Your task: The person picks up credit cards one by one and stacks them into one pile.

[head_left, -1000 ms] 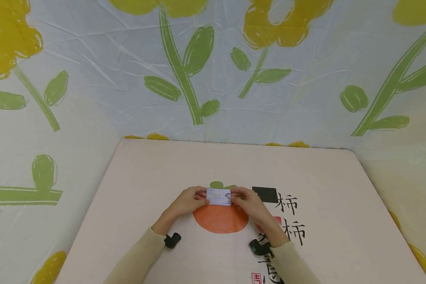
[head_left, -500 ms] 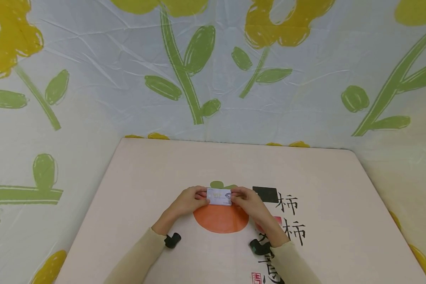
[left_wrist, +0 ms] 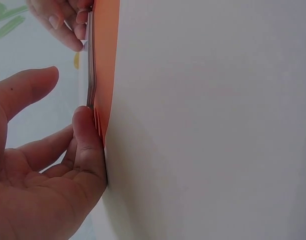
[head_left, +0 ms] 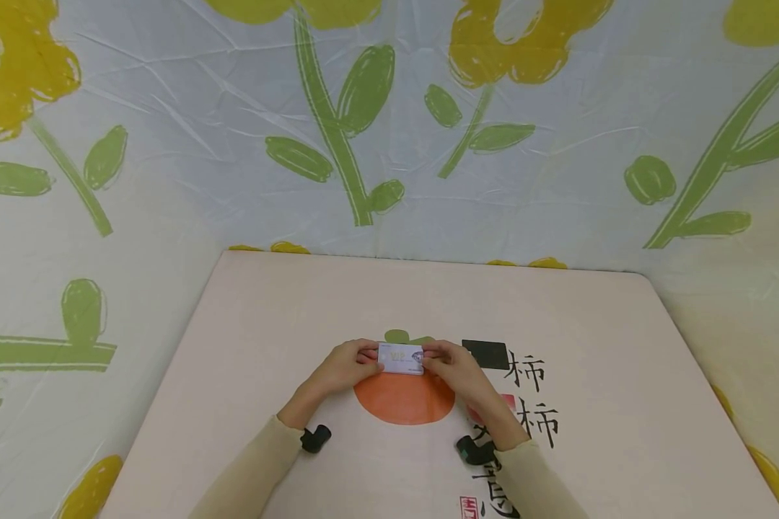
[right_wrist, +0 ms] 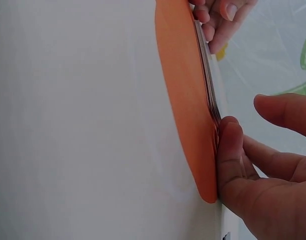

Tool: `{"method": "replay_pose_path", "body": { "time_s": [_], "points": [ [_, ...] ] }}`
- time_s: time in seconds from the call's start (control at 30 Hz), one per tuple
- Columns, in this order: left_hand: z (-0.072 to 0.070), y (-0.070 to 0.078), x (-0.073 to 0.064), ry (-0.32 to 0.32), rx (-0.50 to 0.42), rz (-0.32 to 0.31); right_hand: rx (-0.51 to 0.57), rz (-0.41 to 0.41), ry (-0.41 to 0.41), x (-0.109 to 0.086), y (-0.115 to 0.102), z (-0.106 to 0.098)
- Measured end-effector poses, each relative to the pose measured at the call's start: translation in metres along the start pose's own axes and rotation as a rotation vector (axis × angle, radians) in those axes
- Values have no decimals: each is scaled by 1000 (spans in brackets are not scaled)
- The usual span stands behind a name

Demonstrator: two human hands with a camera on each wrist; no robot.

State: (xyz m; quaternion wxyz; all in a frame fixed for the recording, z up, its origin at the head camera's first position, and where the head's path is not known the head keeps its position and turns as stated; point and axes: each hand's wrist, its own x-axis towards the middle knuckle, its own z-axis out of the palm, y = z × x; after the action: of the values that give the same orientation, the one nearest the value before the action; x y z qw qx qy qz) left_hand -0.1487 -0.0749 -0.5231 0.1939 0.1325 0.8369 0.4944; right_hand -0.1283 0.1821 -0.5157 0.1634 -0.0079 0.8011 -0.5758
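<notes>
A stack of cards (head_left: 399,358), its white top one printed "VIP" in gold, lies flat over the printed orange persimmon (head_left: 404,398). My left hand (head_left: 349,369) holds the left end of the stack, and my right hand (head_left: 455,369) holds its right end. Seen edge-on in the left wrist view, the stack (left_wrist: 91,60) shows several thin layers, with fingertips of the left hand (left_wrist: 48,175) against its near end. In the right wrist view the layered edge (right_wrist: 206,70) runs up to the fingertips of the right hand (right_wrist: 265,175). One digit of each hand stands away from the cards.
A black flat rectangle (head_left: 485,355) lies beside the right hand on the pale table mat (head_left: 285,310). Black brush characters (head_left: 538,422) are printed at the right. A flower-printed cloth (head_left: 234,130) hangs behind and at the sides.
Both hands keep their places at the two ends of the card stack. The view has shifted very slightly; nothing else visibly differs.
</notes>
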Motion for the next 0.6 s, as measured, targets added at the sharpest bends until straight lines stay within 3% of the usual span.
{"method": "replay_pose_path", "body": {
  "time_s": [0.3, 0.6],
  "points": [
    [1, -2, 0, 6, 1, -3, 23, -18, 4, 0, -1, 0],
    [-2, 4, 1, 60, -28, 33, 37, -15, 3, -4, -2, -11]
  ]
}}
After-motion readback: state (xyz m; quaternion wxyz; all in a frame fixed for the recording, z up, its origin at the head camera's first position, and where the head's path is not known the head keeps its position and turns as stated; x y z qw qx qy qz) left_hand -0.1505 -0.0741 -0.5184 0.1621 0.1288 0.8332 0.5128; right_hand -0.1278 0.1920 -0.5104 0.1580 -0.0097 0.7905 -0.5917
